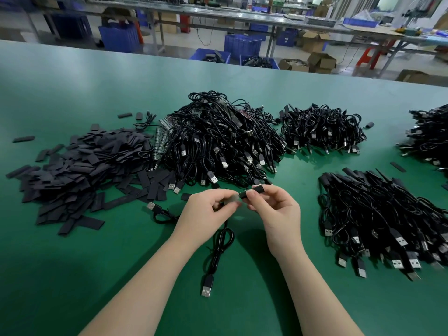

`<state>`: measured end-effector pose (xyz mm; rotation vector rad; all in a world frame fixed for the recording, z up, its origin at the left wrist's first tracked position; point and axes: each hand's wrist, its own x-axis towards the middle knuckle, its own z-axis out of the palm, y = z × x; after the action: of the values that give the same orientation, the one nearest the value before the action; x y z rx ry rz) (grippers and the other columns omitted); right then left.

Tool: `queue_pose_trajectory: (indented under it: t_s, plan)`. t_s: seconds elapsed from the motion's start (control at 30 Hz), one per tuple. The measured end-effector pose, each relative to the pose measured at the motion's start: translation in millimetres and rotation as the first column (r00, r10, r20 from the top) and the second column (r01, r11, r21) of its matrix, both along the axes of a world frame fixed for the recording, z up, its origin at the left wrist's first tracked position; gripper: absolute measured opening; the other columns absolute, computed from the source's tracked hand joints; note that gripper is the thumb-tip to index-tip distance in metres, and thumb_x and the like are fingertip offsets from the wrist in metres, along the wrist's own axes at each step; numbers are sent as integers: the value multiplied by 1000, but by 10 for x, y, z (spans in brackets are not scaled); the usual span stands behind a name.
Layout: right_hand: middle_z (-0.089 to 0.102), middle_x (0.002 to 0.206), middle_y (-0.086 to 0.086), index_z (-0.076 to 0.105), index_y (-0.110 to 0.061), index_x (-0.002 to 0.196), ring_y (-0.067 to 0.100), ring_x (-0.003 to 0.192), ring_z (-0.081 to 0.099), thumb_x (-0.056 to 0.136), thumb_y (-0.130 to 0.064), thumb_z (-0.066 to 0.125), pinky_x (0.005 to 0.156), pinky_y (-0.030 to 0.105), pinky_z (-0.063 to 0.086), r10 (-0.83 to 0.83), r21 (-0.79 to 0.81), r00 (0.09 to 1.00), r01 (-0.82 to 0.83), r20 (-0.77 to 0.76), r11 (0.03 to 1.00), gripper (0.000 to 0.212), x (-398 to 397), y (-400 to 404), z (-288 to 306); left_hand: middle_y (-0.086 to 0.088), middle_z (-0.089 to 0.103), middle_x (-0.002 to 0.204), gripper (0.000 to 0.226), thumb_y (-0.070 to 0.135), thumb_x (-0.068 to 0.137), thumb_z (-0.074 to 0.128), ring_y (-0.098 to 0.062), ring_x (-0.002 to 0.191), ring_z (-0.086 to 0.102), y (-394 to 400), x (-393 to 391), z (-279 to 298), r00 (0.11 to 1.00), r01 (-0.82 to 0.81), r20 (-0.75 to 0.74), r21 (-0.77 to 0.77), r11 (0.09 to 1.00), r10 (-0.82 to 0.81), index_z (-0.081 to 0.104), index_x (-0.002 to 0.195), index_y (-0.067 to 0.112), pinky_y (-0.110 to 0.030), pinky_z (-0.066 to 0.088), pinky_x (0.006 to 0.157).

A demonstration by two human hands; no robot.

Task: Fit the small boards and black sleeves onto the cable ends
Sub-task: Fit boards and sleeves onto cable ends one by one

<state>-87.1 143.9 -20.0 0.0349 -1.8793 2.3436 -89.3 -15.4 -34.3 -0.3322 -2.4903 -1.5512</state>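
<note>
Pinching small board (233, 199) in left fingers (224, 196), right fingers (254, 197) gripping black sleeve (249, 193)

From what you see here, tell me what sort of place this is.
Most likely a factory assembly floor for cables. The green worktable carries heaps of black USB cables and a pile of black sleeves, and behind it stand long benches with blue crates and cardboard boxes.
</note>
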Motion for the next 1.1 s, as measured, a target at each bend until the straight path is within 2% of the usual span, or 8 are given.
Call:
queue_pose_trajectory:
  t_s: [0.1, 0.17, 0.27, 0.37, 0.6, 0.77, 0.93, 1.1]
  plan:
    - [74, 74, -1, 77, -30, 75, 10, 68, 69, 80, -2, 78, 68, 18, 54, -12, 59, 1000, 13, -15, 998, 28, -4, 8, -3, 21, 54, 60, 19, 31, 88, 66, -1, 52, 44, -3, 2, -3, 1000, 14, 20, -21, 1000, -14, 65, 76, 46, -40, 58, 68]
    - [75, 76, -2, 76, -31, 75, 9, 70, 69, 79, -3, 79, 68, 17, 53, -11, 104, 999, 15, -44, 994, 28, -1, 13, 6, 19, 52, 56, 15, 29, 88, 66, -2, 51, 46, 3, -5, -14, 999, 6, 31, -11, 1000, -6, 66, 78, 40, -45, 58, 68]
    - [76, 79, -4, 76, -32, 75, 7, 73, 70, 78, -3, 80, 69, 16, 53, 0, 170, 996, 16, -90, 985, 29, 12, 21, 33, 15, 55, 58, 5, 30, 88, 66, -10, 55, 56, -4, -14, -26, 999, 0, 37, 6, 1000, 0, 71, 85, 30, -44, 57, 68]
    - [76, 79, -5, 75, -35, 74, 7, 75, 71, 78, -3, 81, 69, 16, 53, 2, 228, 991, 28, -133, 973, 32, 30, 21, 48, 5, 63, 66, 13, 40, 84, 64, -21, 62, 63, -3, 0, -14, 999, -2, 39, 31, 1000, 1, 71, 89, 29, -45, 56, 67]
    - [76, 84, -3, 76, -26, 82, 15, 82, 73, 78, -2, 80, 76, 22, 57, 0, 302, 982, 59, -190, 952, 25, 42, 26, 18, 4, 56, 60, 21, 49, 80, 57, -30, 61, 57, 5, -11, -30, 999, -3, 54, 4, 1000, 3, 69, 86, 33, -50, 56, 65]
    - [77, 85, -4, 76, -32, 79, 13, 83, 73, 79, -3, 80, 74, 19, 55, 31, 281, 986, 16, -163, 960, 29, 25, 41, 40, 6, 60, 66, 20, 47, 83, 58, -26, 61, 54, -1, -29, -60, 998, 27, 61, -10, 1000, -26, 71, 92, 34, -49, 58, 65]
    - [77, 86, -3, 76, -31, 81, 12, 83, 74, 81, -2, 78, 74, 18, 55, 103, 245, 989, -75, -105, 967, 30, 8, 61, 43, 7, 68, 76, 21, 53, 83, 57, -23, 67, 64, 0, -19, -44, 997, 51, 65, 6, 999, -51, 69, 99, 48, -50, 57, 68]
    - [77, 81, -2, 75, -32, 79, 8, 76, 72, 82, -4, 77, 70, 17, 53, 165, 221, 985, -150, -49, 964, 29, -14, 117, 55, 17, 68, 77, 23, 57, 82, 59, -9, 61, 59, -1, 12, -5, 998, 54, 16, -27, 998, -53, 65, 104, 59, -44, 56, 65]
